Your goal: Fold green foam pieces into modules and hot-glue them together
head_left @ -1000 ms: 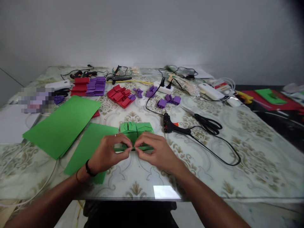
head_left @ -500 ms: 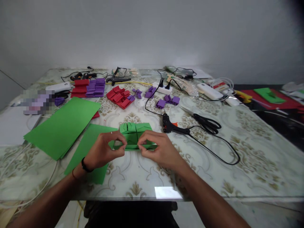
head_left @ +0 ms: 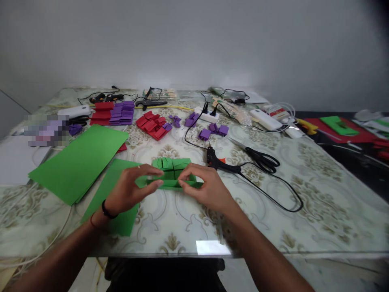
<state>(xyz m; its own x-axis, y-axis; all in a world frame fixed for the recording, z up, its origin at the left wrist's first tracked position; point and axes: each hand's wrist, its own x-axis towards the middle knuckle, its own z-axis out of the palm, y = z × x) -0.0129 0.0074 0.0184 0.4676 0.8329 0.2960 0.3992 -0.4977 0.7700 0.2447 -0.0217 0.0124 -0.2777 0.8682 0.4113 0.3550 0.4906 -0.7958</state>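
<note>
A folded green paper piece [head_left: 172, 184] lies at the middle of the table, creased, with a raised near edge and a folded flap at the back. At its left end my left hand [head_left: 129, 188] is open, thumb and fingers apart around that edge. My right hand [head_left: 208, 184] pinches the near edge right of centre between thumb and fingers. Flat under my left hand is a green paper sheet [head_left: 121, 219]. A stack of green sheets [head_left: 80, 162] lies farther left.
Right of my hands are a black glue gun [head_left: 223, 163] with its cord and black-handled scissors [head_left: 263, 159]. Folded red paper pieces [head_left: 153, 125] and purple paper pieces [head_left: 213, 130] lie behind. A white power strip [head_left: 208, 115] holds plugs at the back.
My left thumb and fingers have parted from their pinch on the near edge of the green paper. My right hand stays pinched on it.
</note>
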